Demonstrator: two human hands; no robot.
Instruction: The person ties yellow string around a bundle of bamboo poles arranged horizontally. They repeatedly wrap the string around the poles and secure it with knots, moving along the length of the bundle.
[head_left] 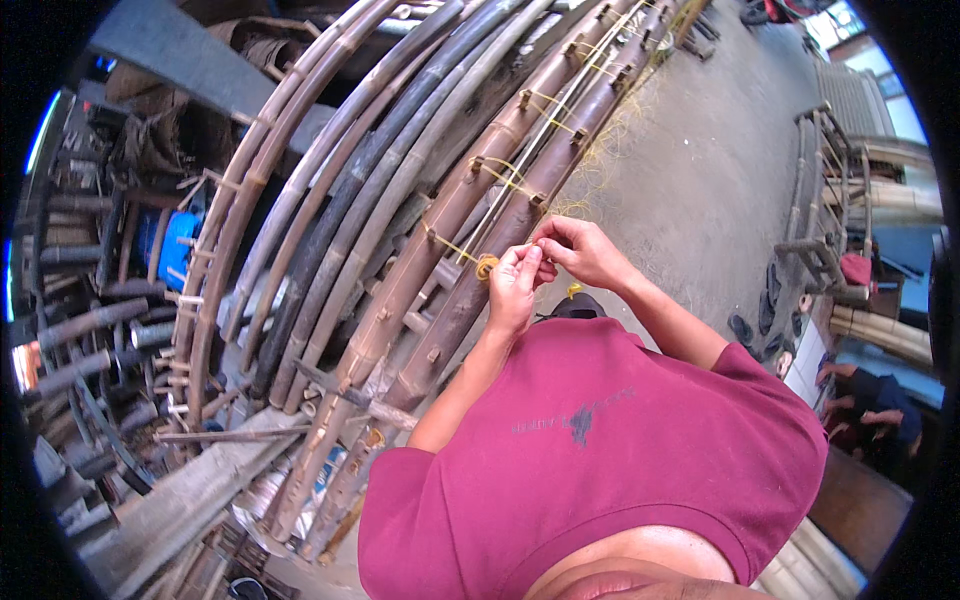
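Workshop with a grey floor (pixel 690 150). At centre, left hand (pixel 513 290) and right hand (pixel 585 252) meet, fingertips pinching yellow string (pixel 487 266) beside brown poles (pixel 455 203). Left of frame: a blue bag or tub (pixel 178 250), contents hidden.

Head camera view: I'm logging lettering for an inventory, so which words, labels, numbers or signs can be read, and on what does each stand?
Maroon short-sleeved T-shirt: small dark lettering beside a dark emblem on the chest; I don't copy its wording.
White-and-blue plastic wrapper between two brown bamboo poles: partly hidden print, too small and blurred to read.
I can make out no other readable text.
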